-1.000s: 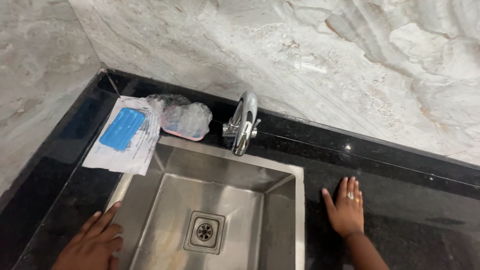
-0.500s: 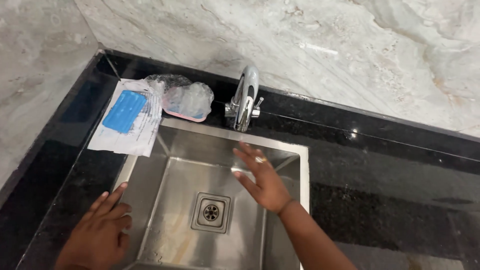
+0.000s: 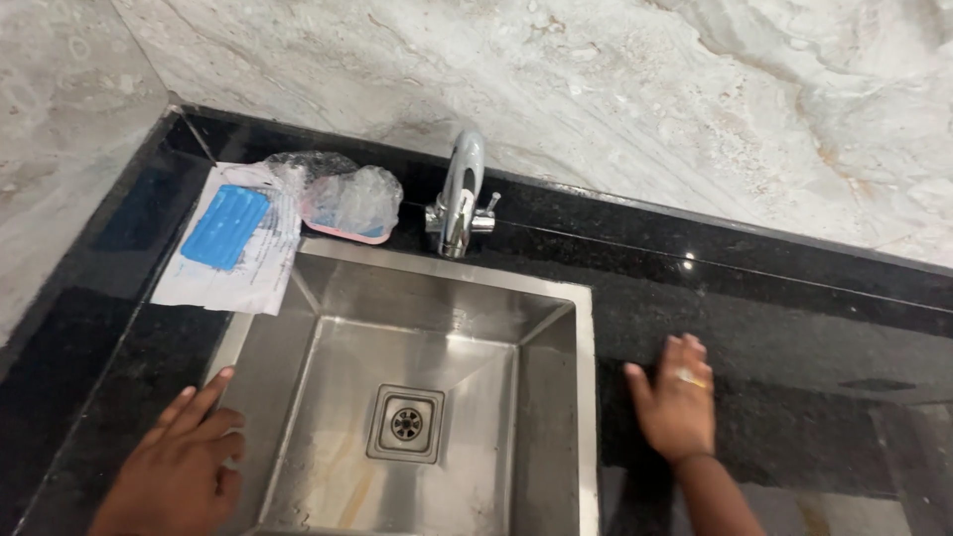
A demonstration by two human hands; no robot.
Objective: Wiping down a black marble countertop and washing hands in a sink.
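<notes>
around one steel sink (image 3: 556, 298) with one tap (image 3: 459, 194), left hand (image 3: 179, 467) and right hand (image 3: 675, 407) lie flat, fingers spread, holding nothing

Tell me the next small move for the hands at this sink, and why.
Probably reach the right hand to the tap: the sink is dry, the tap is off, and both hands rest empty, the left hand on the sink's edge.

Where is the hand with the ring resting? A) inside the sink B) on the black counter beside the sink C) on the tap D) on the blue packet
B: the right hand, ring on one finger, lies flat on the black counter, outside the sink rim.
</notes>
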